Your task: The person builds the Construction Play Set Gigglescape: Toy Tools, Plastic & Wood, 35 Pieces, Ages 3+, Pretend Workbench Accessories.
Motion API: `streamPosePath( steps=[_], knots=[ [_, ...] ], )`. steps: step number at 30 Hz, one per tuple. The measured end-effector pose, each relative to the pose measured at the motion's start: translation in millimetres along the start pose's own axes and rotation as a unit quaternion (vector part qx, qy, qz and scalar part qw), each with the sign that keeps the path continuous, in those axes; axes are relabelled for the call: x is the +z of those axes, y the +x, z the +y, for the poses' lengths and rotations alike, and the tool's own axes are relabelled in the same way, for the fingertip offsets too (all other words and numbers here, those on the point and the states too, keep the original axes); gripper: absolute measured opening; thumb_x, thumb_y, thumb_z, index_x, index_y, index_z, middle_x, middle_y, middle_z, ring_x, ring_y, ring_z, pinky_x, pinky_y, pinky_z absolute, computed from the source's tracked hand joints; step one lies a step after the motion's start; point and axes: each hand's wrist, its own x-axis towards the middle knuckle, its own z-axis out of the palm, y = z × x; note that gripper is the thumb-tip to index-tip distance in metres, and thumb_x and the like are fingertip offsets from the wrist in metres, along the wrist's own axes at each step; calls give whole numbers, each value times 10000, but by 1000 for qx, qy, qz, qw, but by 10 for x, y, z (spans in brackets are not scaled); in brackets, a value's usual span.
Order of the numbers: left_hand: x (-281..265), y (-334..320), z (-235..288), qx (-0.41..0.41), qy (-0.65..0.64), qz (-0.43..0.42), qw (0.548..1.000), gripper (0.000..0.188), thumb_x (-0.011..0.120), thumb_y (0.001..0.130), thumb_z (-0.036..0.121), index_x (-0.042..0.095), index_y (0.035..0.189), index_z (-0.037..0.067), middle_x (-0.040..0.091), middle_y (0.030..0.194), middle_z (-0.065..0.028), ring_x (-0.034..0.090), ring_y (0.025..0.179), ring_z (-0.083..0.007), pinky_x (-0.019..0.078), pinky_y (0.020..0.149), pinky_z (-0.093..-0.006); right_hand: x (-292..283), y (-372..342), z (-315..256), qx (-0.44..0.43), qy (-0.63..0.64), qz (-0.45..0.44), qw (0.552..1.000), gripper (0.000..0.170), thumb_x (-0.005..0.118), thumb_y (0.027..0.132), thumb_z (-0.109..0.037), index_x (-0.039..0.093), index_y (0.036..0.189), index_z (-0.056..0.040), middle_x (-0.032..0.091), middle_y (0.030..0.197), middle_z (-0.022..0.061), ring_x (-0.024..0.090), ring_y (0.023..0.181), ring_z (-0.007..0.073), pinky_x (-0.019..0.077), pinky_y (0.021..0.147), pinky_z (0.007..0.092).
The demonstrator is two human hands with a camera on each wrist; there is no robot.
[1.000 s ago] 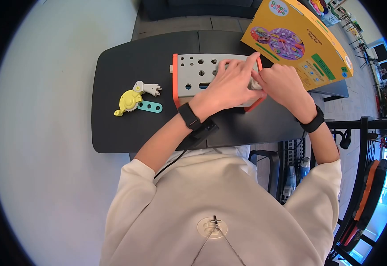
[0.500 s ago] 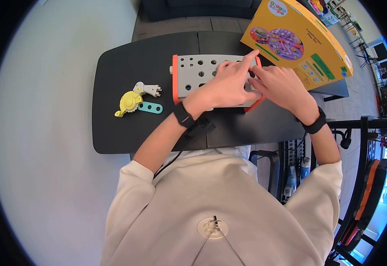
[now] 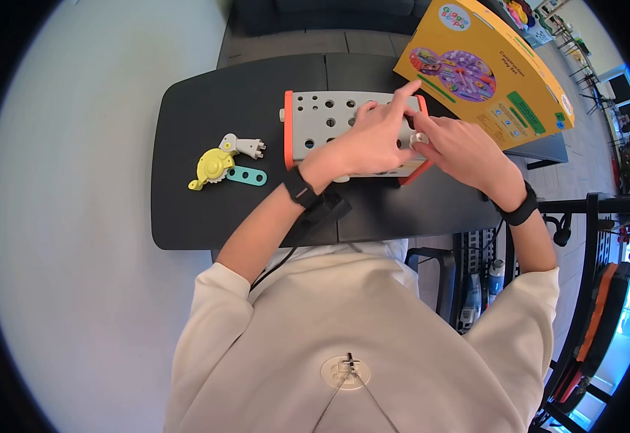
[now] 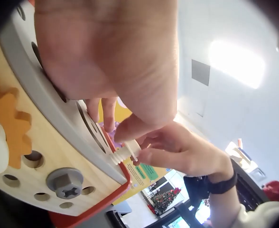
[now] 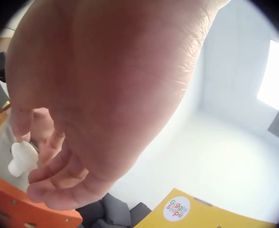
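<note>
In the head view a toy workbench box (image 3: pixel 318 133) with a grey perforated top and orange-red ends stands on the dark table. My left hand (image 3: pixel 372 141) rests on its top, index finger stretched toward the far right corner. Its thumb touches the head of a white plastic screw (image 4: pixel 124 152), whose threaded end points at the grey top. My right hand (image 3: pixel 470 151) pinches that screw near the right end. The right wrist view shows the screw (image 5: pixel 23 158) beneath the fingertips. A grey bolt (image 4: pixel 66 183) and an orange gear (image 4: pixel 6 123) sit on the wooden side.
Left of the workbench on the table (image 3: pixel 257 216) lie a yellow toy saw piece (image 3: pixel 214 164), a light grey toy part (image 3: pixel 246 146) and a teal strip with holes (image 3: pixel 247 175). A large yellow box (image 3: pixel 488 72) stands behind at the right.
My right hand has turned, its fingers less bunched than a second ago, and the screw shows again between the hands. The left hand stays on the workbench with only a small shift.
</note>
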Motion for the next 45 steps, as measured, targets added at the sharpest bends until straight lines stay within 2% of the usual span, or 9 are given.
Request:
streamPosePath(
  steps=[11,16,20,22,26,32,38,44,45],
  knots=[
    [14,10,-109,-8,-34,18,999,1051,827,908,188,129,1689,100,582,1470,-219,529,1405,-386,212,1279,-526,-174,66,-96,-2,62,45,997,156,686,998,-171,647,1095,-56,682,929,115,720,803,359,565,707,469],
    [26,5,-63,-12,-13,7,1000,1048,825,910,178,124,1685,103,582,1484,-162,539,1395,-373,217,1273,-540,-215,82,-69,81,73,-142,984,166,694,980,-102,640,1127,-48,655,1119,116,688,1028,354,560,823,476],
    [118,11,9,-8,24,36,999,1034,814,923,178,120,1687,106,573,1494,-150,553,1389,-347,223,1261,-567,-193,177,-144,186,-5,-206,961,177,712,958,-65,626,1111,-47,650,1110,111,678,1026,352,552,827,484],
    [142,0,-42,-13,21,48,999,1029,809,929,183,117,1687,105,571,1494,-153,555,1393,-336,223,1258,-572,-223,96,-211,47,103,12,993,170,718,957,-75,622,1094,-44,656,1027,122,691,919,365,551,778,490],
    [87,15,-193,26,-36,40,998,1022,799,940,215,108,1682,86,584,1464,-160,572,1374,-323,216,1261,-582,-178,55,-58,-29,102,-16,994,149,694,988,-123,625,1094,-45,651,1051,126,694,900,363,555,773,483],
    [124,-14,-18,15,14,43,999,993,717,917,97,86,1683,87,573,1470,-167,568,1374,-343,216,1266,-593,-98,109,-31,176,-14,-164,971,158,700,971,-94,609,1087,-36,634,1153,116,691,978,349,544,803,478],
    [144,-12,-122,22,24,51,998,1010,749,893,137,111,1673,86,559,1478,-201,569,1361,-374,200,1267,-612,-94,18,-14,-17,101,-10,995,221,703,999,-214,629,1101,-33,713,961,144,708,860,362,557,749,483],
    [104,-47,64,-6,40,40,998,985,713,876,92,129,1669,90,552,1489,-214,575,1354,-380,189,1272,-619,-102,169,-104,202,-95,-261,939,205,711,979,-165,621,1121,-47,705,1128,105,701,987,345,558,800,478],
    [105,-55,90,-19,34,36,999,971,683,866,59,135,1667,91,551,1494,-212,560,1376,-378,179,1276,-617,-75,91,-72,83,-26,-94,992,203,702,995,-197,637,1118,-48,705,975,121,705,902,354,554,746,476]
  ],
)
